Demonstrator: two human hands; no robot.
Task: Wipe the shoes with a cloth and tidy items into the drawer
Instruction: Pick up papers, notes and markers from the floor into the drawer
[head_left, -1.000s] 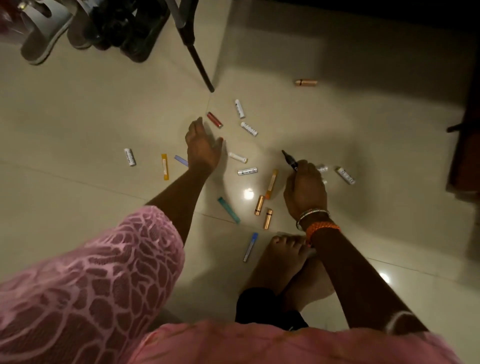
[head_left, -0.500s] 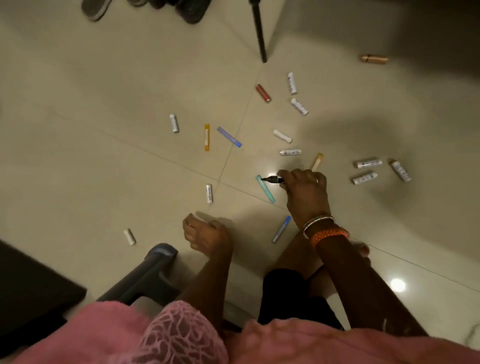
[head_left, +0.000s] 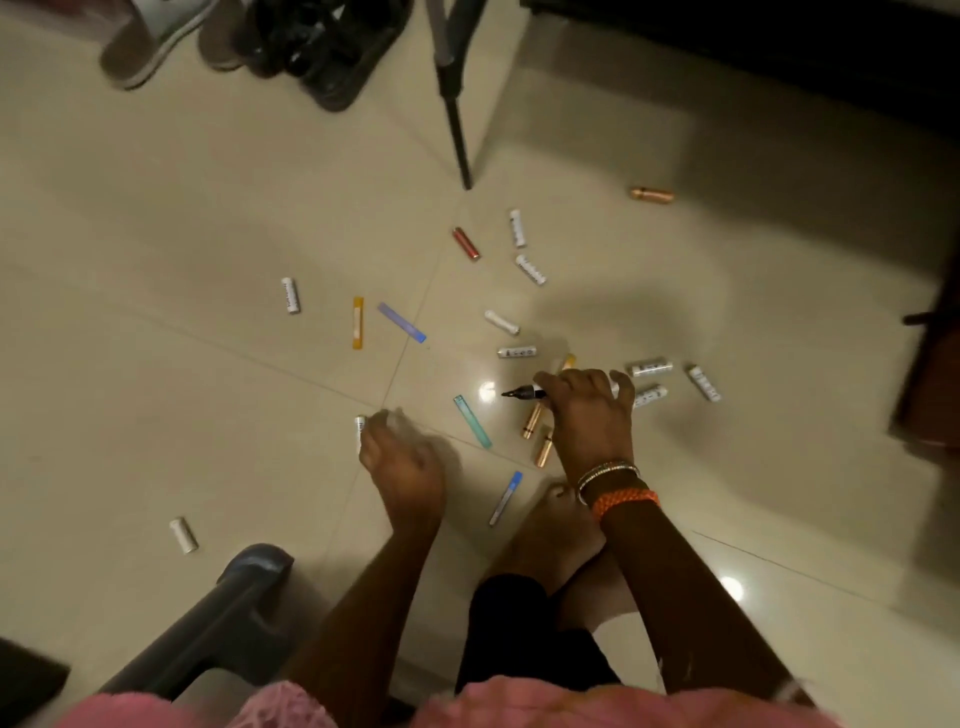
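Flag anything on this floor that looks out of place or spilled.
Small tubes and markers lie scattered across the tiled floor at random angles; one copper tube lies far off. The right hand holds a black marker.

We see a dim, warm-lit scene. Overhead lamps leave small glare spots on the glossy floor (head_left: 156, 249) near centre and at 4 o'clock. A broad soft shadow spreads toward 2 o'clock. The left hand (head_left: 402, 470) is motion-blurred; the edges bow and darken.

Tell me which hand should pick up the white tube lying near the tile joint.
Left. The left hand hovers at the white tube, apparently empty, though blurred. The right hand already grips a black marker.
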